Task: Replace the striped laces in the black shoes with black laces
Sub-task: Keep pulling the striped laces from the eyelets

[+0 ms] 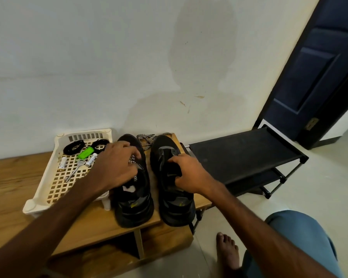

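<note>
Left hand point(117, 165): curled round striped lace point(132, 158) on left shoe point(134, 205).
Right hand point(189, 174): gripped tongue of right shoe point(177, 207), black, grey-trimmed.
Loose lace point(147, 139): black-and-white, bunched behind toes.

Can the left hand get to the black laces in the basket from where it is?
Probably yes. The black laces lie uncovered at the far end of the open basket, just beyond the left hand; it must first release the striped lace on the left shoe.
</note>
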The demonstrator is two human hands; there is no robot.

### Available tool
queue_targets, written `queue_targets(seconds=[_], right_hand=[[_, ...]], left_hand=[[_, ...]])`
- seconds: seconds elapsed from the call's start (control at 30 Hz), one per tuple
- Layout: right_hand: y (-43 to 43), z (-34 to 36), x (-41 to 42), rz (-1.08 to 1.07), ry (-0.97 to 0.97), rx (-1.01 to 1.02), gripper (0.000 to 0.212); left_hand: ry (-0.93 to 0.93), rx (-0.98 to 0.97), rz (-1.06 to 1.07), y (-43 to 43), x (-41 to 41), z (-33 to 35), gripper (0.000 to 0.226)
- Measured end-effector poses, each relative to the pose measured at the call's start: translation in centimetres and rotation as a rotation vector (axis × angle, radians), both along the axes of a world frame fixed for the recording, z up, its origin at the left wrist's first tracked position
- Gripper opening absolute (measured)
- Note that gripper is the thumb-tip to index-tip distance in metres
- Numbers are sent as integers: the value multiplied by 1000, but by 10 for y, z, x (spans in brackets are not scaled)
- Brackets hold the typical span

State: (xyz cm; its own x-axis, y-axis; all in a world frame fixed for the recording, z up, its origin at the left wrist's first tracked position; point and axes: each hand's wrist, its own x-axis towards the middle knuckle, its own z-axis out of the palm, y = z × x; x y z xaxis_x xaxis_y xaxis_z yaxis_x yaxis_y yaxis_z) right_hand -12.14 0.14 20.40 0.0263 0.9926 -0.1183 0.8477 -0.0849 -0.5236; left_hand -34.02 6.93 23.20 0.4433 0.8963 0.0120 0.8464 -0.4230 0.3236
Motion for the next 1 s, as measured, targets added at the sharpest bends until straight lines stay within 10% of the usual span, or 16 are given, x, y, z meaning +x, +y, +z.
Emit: queue_targets(seconds=[0.3,1.0], right_hand=[[-4,-2,5,-172,-14,82,59],[-4,11,-1,-255,-53,166,33]], left_hand=[[83,94,1,-7,-10,-15,74],[-78,251,-201,-14,-5,-21,53]])
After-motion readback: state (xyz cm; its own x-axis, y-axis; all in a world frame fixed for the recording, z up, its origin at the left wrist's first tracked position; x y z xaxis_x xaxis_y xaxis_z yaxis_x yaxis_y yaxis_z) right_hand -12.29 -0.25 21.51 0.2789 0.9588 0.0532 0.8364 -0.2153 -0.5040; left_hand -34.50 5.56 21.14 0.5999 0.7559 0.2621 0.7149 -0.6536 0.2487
